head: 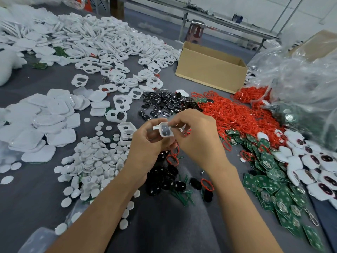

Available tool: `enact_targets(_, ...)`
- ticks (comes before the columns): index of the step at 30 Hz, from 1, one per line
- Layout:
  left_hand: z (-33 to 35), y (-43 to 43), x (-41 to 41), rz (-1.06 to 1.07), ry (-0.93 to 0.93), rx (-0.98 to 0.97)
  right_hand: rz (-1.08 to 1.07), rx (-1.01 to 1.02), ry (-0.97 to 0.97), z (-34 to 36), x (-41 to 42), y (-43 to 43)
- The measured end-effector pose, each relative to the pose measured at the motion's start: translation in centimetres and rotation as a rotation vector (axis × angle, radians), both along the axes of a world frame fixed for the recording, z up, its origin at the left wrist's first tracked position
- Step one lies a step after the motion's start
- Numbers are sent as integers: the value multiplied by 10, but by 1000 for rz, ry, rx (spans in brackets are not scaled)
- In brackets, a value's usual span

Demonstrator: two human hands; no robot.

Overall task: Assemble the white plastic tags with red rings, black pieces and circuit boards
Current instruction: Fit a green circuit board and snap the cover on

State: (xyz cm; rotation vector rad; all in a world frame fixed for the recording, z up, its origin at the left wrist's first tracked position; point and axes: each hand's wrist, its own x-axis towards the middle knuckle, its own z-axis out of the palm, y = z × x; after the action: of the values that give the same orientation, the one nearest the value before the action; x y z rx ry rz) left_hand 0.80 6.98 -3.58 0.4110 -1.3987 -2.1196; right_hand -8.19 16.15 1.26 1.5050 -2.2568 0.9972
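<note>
**A:** What lies at the far left of the grey desk (pixel 36 84)?

**B:** A heap of flat white rounded-square plastic covers (pixel 42 128), then small white round plastic discs (pixel 94 161). Behind them is a wide spread of white two-holed plastic tag frames (pixel 109 42). All of it is loose and unassembled.

**A:** And in the middle?

**B:** Glossy black oval pieces (pixel 164 103), with more nearer the person. Above those, the left hand (pixel 145 143) has its fingers curled round one white plastic tag (pixel 165 131), held up off the desk with a dark insert already seated in it. The right hand (pixel 197 137) pinches that tag's right edge. A bit of red shows under its fingers, likely a ring, but I can't be sure.

**A:** Further right?

**B:** An open brown cardboard box (pixel 209 70) at the back, a tangle of thin red rings (pixel 233 114), and green square circuit boards (pixel 269 172). At the far right is a pile of closed white tags with dark centres (pixel 313 161), beneath clear plastic bags (pixel 300 79).

**A:** So how far along is it?

**B:** I'd judge this tag about midway: the black part is in, the ring is probably being fitted, and the board is not yet added. One batch looks finished, but far more parts are waiting.
</note>
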Motion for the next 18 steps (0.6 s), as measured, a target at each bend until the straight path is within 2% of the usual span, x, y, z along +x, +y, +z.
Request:
enact_targets(8,1,0,-1,3,11,30,25,-59,203,-10,3,-6)
enact_targets(14,-1,-1,0,-5,11,30,145,40,149,-4,-2,-4)
enact_targets(18,-1,-1,1,-22,21,46,116,28,-48,2,-7,3)
